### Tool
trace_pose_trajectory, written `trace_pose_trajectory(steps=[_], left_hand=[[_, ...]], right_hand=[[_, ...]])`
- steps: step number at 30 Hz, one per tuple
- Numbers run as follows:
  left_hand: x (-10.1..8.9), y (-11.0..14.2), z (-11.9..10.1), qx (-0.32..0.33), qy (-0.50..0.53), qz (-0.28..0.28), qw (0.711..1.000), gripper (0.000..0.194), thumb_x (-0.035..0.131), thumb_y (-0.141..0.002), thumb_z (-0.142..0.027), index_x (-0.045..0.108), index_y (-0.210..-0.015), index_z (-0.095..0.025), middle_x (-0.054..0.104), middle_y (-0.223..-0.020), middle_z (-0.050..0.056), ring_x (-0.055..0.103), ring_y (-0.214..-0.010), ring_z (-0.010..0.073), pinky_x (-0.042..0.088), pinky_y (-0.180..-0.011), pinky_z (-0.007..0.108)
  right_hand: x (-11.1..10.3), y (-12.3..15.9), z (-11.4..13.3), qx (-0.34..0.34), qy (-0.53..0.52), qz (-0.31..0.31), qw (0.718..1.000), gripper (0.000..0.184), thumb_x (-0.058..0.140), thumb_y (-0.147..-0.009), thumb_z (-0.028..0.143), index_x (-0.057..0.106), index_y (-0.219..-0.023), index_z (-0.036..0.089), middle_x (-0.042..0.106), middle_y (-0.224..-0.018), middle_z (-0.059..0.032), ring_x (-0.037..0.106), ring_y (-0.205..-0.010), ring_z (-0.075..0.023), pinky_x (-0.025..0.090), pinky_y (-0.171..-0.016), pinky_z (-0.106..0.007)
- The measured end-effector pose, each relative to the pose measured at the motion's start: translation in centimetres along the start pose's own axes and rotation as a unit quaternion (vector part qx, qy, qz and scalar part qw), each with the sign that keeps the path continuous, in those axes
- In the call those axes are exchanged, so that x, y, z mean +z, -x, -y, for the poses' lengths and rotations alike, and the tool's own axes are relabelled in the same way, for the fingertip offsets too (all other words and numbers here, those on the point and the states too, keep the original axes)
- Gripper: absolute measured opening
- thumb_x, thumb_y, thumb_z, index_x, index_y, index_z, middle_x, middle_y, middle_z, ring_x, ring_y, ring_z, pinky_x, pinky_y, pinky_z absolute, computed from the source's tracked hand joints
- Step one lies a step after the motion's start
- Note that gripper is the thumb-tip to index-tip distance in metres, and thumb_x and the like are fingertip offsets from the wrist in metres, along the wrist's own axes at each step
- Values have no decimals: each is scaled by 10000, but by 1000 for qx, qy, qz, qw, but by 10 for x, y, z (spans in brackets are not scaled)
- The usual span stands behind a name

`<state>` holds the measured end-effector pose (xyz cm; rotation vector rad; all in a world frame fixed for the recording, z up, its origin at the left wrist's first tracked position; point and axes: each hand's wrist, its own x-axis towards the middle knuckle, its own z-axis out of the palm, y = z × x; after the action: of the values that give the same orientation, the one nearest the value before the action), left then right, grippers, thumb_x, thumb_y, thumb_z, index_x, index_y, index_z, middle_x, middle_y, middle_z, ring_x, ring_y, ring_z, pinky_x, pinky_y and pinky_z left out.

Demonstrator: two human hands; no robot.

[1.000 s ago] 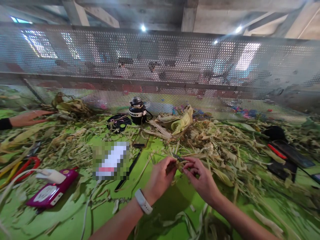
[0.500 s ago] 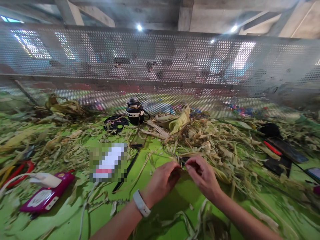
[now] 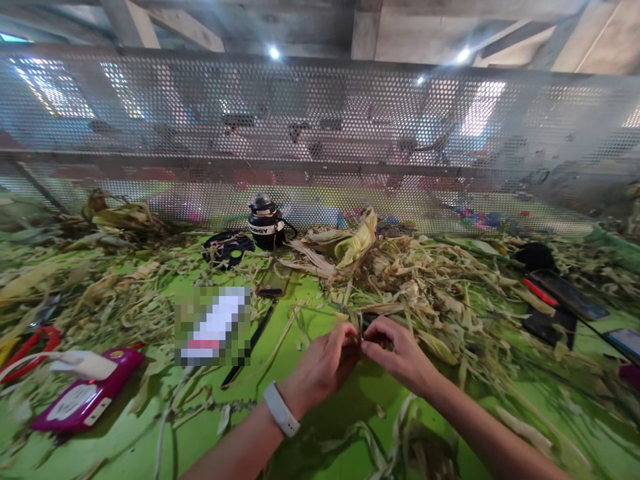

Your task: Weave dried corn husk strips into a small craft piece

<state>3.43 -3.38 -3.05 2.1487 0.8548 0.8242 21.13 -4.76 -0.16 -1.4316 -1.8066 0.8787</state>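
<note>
My left hand point(image 3: 323, 363), with a white band on its wrist, and my right hand point(image 3: 400, 353) meet fingertip to fingertip over the green table point(image 3: 345, 407). Both pinch a small dark piece point(image 3: 369, 325) of dried husk or a tool; I cannot make out which. Heaps of dried corn husks point(image 3: 430, 293) lie just beyond and to the right of my hands.
A perforated metal screen point(image 3: 320, 133) closes the far side. By it stand a black jar point(image 3: 265, 223) and a black lid point(image 3: 227, 247). At left lie a magenta phone point(image 3: 83, 393) with a white charger and red-handled scissors point(image 3: 25, 343). Dark phones and a red pen point(image 3: 560, 300) lie at right.
My hands have closed in on each other and dropped slightly toward me. The other person's arm at far left has gone out of view as the camera shifted.
</note>
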Motion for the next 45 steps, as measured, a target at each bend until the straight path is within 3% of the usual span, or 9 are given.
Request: trace_pose_trajectory(steps=[6,11,18,22,26,30,33,37,45], left_hand=[[0,-1,1,17,-31,0,999,409,458,-837,-120,341,-1224,-181,681,-900,73,638,-798,185,470,-706,286],[1,0,5,31,-81,0,996,436,442,-848,-131,328,-1267,-169,676,-894,79,630,-798,198,469,-699,299],[2,1,7,36,-94,6,995,461,427,-832,-95,328,-1276,-164,666,-961,100,632,-848,200,479,-737,305],[1,0,2,36,-73,11,997,471,432,-814,-69,346,-1264,-181,672,-969,100,633,-867,204,480,-751,315],[0,-1,0,24,-30,22,999,466,477,-808,-92,349,-1248,-179,683,-899,71,637,-831,198,480,-747,317],[0,-2,-3,-12,60,23,998,284,527,-821,-167,460,-1096,-182,675,-890,56,633,-833,179,478,-762,300],[1,-5,-7,-59,151,32,986,136,575,-802,-216,526,-921,-170,656,-848,43,616,-785,154,481,-718,264],[3,-7,-7,-124,225,22,966,183,622,-770,-239,527,-898,-149,618,-801,22,581,-754,135,471,-689,252],[1,-8,-3,-126,264,30,956,216,656,-747,-270,529,-881,-158,589,-816,10,545,-780,132,449,-719,267]], right_hand=[[4,-2,0,30,-50,5,998,111,624,-639,244,538,-626,174,481,-609,29,413,-571,-109,329,-520,-219],[4,-5,-5,87,-115,54,988,155,581,-672,252,489,-582,165,397,-536,55,338,-520,-83,250,-476,-209],[5,-5,-7,125,-211,62,968,263,673,-626,372,532,-604,151,426,-543,55,334,-512,-76,233,-488,-216],[3,-8,-10,143,-244,33,959,345,705,-613,457,559,-616,143,444,-544,52,352,-515,-78,246,-496,-217],[2,-10,-14,137,-304,-34,942,378,727,-610,485,554,-628,150,453,-559,49,363,-514,-76,273,-502,-216],[2,-11,-13,128,-345,-86,926,373,733,-618,481,548,-621,157,452,-562,45,373,-513,-79,293,-498,-215],[1,-11,-9,133,-352,-56,925,362,723,-635,470,545,-627,154,463,-568,43,384,-518,-79,304,-511,-212],[-2,-8,-3,145,-356,15,923,331,662,-700,452,537,-619,157,484,-570,36,400,-520,-85,308,-522,-216],[-4,-8,-2,189,-295,73,934,330,675,-665,443,526,-575,162,457,-490,56,374,-466,-72,264,-466,-209]])
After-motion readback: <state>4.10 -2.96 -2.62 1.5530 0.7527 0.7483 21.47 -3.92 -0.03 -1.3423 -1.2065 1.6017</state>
